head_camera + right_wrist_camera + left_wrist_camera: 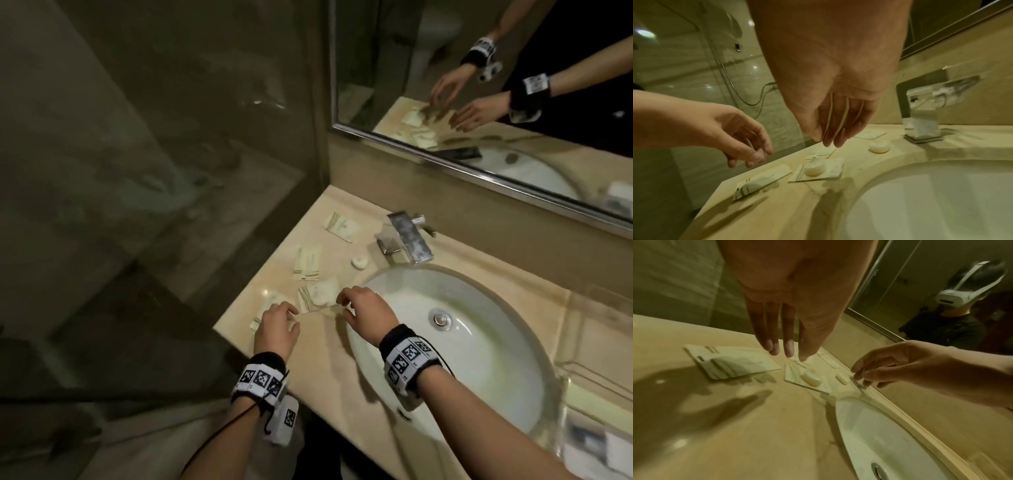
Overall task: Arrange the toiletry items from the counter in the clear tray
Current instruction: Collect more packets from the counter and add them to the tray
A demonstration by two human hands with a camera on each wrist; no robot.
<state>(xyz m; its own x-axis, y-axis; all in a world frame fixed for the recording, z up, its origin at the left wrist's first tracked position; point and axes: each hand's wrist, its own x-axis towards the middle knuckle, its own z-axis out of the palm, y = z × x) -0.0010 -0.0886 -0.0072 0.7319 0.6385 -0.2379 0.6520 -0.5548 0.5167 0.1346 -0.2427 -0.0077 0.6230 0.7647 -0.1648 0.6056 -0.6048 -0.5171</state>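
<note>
Dim bathroom, beige marble desk [318, 346] with glass shower wall on the left, mirror [479, 102] behind, basin [479, 342] and chrome tap [407, 240] to the right. Left to right: left hand [277, 327] hovers just above the long flat sachet [760, 180] at the desk's front-left edge, fingers [772, 345] straight and hanging down, released, holding nothing. Next, a square packet [830, 170] with a round soap puck [815, 167] lying on it; two more sachets [308, 262] sit further back toward the wall, plus a loose round soap [359, 262] near the tap. Right hand [370, 310] is over the basin's left rim, fingers [838, 129] curled round what looks like a couple of thin flat packets [830, 116] edge-on in the right wrist view; exact count unclear. Clear tray: probably the transparent thing at far right of the desk [596, 425], blurred, can't confirm. Judgement: collecting phase, most items not yet trayed. To do it well: left hand should pinch the long sachet by its edge, since it lies flat on smooth marble; slide it to the desk edge if it won't lift. Lift the puck separately or it may roll off the packet into the basin. Keep the right-hand stack squared.
</note>
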